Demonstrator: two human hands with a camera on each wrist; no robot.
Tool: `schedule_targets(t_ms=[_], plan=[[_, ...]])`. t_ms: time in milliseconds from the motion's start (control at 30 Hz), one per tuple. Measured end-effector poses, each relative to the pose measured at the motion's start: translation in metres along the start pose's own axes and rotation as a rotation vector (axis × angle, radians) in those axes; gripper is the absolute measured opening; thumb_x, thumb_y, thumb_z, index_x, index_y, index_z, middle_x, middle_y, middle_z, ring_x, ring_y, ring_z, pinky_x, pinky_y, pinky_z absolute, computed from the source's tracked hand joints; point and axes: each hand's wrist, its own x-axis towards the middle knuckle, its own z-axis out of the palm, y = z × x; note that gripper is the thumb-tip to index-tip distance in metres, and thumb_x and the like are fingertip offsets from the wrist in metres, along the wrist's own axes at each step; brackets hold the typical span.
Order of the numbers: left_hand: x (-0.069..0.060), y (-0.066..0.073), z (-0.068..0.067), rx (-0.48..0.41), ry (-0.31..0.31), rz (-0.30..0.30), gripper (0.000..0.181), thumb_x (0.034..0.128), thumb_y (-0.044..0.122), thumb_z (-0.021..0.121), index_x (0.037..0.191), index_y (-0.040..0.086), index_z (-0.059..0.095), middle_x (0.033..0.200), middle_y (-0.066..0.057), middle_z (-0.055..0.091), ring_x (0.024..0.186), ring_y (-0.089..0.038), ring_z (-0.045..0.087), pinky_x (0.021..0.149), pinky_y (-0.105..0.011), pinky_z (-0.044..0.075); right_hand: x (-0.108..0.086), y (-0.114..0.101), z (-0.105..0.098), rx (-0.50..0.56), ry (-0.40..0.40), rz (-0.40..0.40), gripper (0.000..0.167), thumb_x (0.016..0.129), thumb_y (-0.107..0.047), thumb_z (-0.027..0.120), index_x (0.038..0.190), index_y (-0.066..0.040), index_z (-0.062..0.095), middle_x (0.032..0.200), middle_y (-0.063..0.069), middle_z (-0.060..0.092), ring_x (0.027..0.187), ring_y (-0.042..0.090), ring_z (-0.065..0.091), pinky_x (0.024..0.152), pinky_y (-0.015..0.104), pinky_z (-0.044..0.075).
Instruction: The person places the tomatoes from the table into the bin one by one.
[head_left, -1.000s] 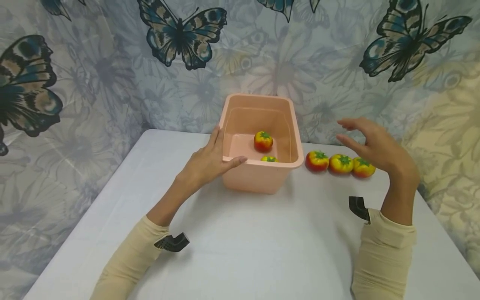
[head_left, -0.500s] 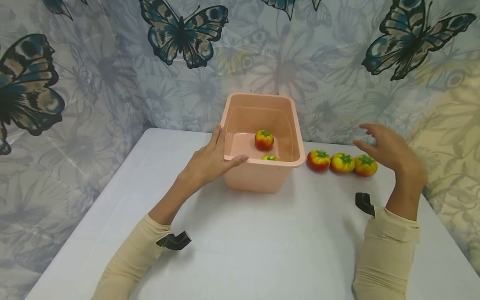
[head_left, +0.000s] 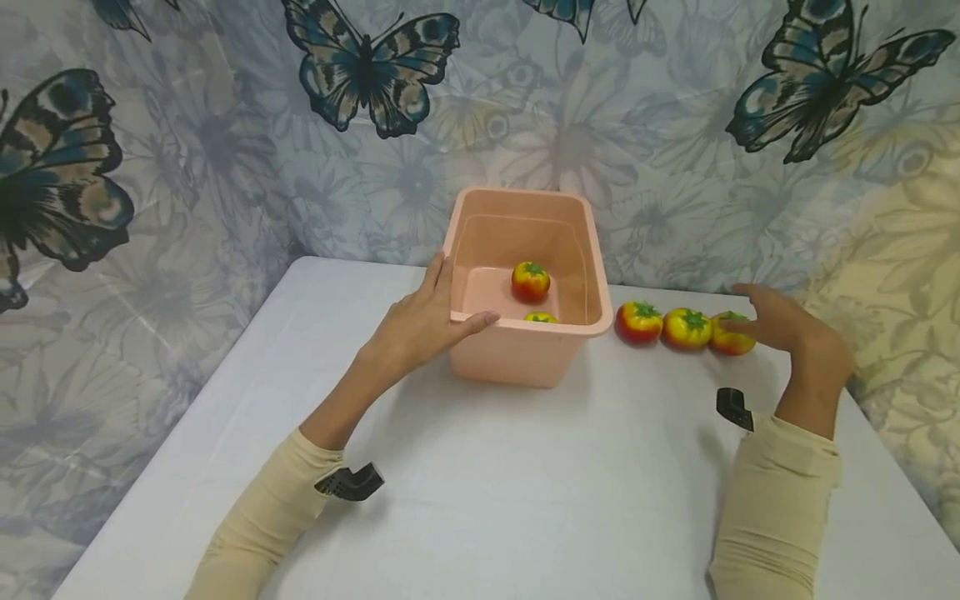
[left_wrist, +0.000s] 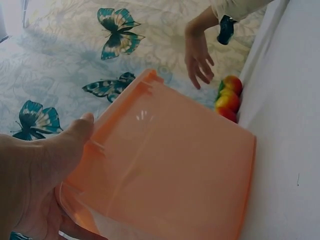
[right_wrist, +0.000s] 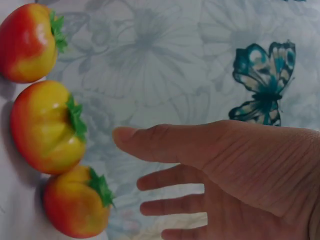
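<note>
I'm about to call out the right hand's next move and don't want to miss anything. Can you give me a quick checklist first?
1. Bin steadied: ok; the left hand grips its rim at the near left corner.
2. Right hand free: ok; it holds nothing, fingers extended.
3. Right hand touching the rightmost fruit: not ok; the right wrist view shows a gap.
4. Rightmost fruit separate from the middle fruit: cannot tell; they overlap in that view.
5. Room in the bin: ok; bare floor shows beside the red-yellow fruit inside.
6. Near part of the bin floor: cannot tell; the front wall hides it.
</note>
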Motion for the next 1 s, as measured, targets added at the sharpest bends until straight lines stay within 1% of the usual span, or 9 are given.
schedule_targets(t_ms=[133, 367, 433, 533, 600, 667, 800, 900, 1000], plan=[[0.001, 0.000, 0.000, 0.000, 0.007, 0.006, 0.123, 0.0879, 0.087, 0.051, 0.169, 0.013, -0.005, 0.179, -0.009, -0.003, 0.135, -0.045, 0.060, 0.107, -0.057, 0.054, 0.002, 0.007, 0.006, 0.011, -0.046, 0.014, 0.087, 0.103, -0.033, 0.063, 0.160, 0.011, 0.014, 0.157, 0.048, 0.018, 0.141, 0.068, 0.018, 0.111, 0.082, 0.021], [0.001, 0.000, -0.001, -0.002, 0.009, -0.002, 0.123, 0.0879, 0.086, 0.052, 0.169, 0.013, -0.005, 0.179, -0.009, -0.002, 0.139, -0.045, 0.056, 0.108, -0.058, 0.053, 0.009, 0.013, 0.015, 0.014, -0.128, 0.064, 0.088, 0.104, -0.040, 0.056, 0.162, 0.005, 0.008, 0.160, 0.047, 0.010, 0.144, 0.072, 0.008, 0.108, 0.086, 0.019], [0.001, 0.001, -0.002, -0.002, 0.009, -0.002, 0.123, 0.0878, 0.086, 0.052, 0.169, 0.014, -0.005, 0.179, -0.009, -0.002, 0.139, -0.045, 0.056, 0.108, -0.058, 0.053, 0.012, 0.015, 0.017, 0.005, -0.131, 0.064, 0.088, 0.103, -0.042, 0.056, 0.162, 0.005, 0.010, 0.160, 0.045, 0.012, 0.143, 0.072, 0.008, 0.107, 0.087, 0.020], [0.000, 0.001, -0.002, -0.001, 0.009, -0.002, 0.123, 0.0880, 0.086, 0.052, 0.169, 0.013, -0.004, 0.179, -0.009, -0.002, 0.140, -0.044, 0.056, 0.108, -0.058, 0.053, 0.014, 0.016, 0.020, -0.017, -0.126, 0.056, 0.084, 0.102, -0.041, 0.058, 0.159, 0.007, 0.018, 0.158, 0.044, 0.021, 0.141, 0.071, 0.014, 0.106, 0.086, 0.024], [0.000, 0.001, -0.001, 0.008, 0.010, -0.002, 0.123, 0.0881, 0.086, 0.052, 0.169, 0.012, -0.004, 0.179, -0.010, -0.001, 0.140, -0.045, 0.056, 0.108, -0.058, 0.053, 0.016, 0.017, 0.022, -0.027, -0.124, 0.059, 0.083, 0.102, -0.042, 0.059, 0.157, 0.008, 0.021, 0.154, 0.046, 0.022, 0.139, 0.070, 0.018, 0.105, 0.086, 0.026], [0.000, 0.001, -0.001, 0.011, 0.014, -0.001, 0.123, 0.0883, 0.085, 0.052, 0.169, 0.012, -0.004, 0.179, -0.010, -0.001, 0.140, -0.045, 0.055, 0.109, -0.058, 0.052, 0.016, 0.018, 0.023, -0.014, -0.123, 0.076, 0.081, 0.102, -0.041, 0.060, 0.155, 0.007, 0.021, 0.152, 0.051, 0.016, 0.136, 0.072, 0.019, 0.103, 0.087, 0.028], [0.001, 0.001, 0.000, 0.001, 0.011, 0.001, 0.123, 0.0881, 0.085, 0.053, 0.169, 0.012, -0.004, 0.179, -0.010, -0.001, 0.141, -0.045, 0.055, 0.109, -0.059, 0.052, 0.014, 0.021, 0.025, 0.065, -0.145, 0.185, 0.084, 0.101, -0.045, 0.060, 0.156, 0.000, 0.015, 0.148, 0.057, 0.000, 0.132, 0.075, 0.018, 0.096, 0.087, 0.031], [0.001, 0.001, 0.000, 0.001, 0.010, 0.003, 0.123, 0.0884, 0.085, 0.053, 0.169, 0.012, -0.005, 0.179, -0.010, -0.001, 0.140, -0.045, 0.055, 0.109, -0.058, 0.052, 0.013, 0.023, 0.028, 0.099, -0.133, 0.230, 0.086, 0.100, -0.047, 0.061, 0.155, -0.004, 0.011, 0.146, 0.056, 0.006, 0.129, 0.073, 0.023, 0.093, 0.082, 0.035], [0.000, 0.000, -0.001, 0.011, 0.014, 0.007, 0.123, 0.0887, 0.085, 0.052, 0.169, 0.011, -0.005, 0.179, -0.012, 0.001, 0.140, -0.045, 0.056, 0.109, -0.058, 0.052, 0.014, 0.025, 0.030, 0.082, -0.105, 0.209, 0.086, 0.101, -0.047, 0.061, 0.153, -0.002, 0.010, 0.142, 0.052, 0.022, 0.126, 0.069, 0.032, 0.093, 0.077, 0.039]])
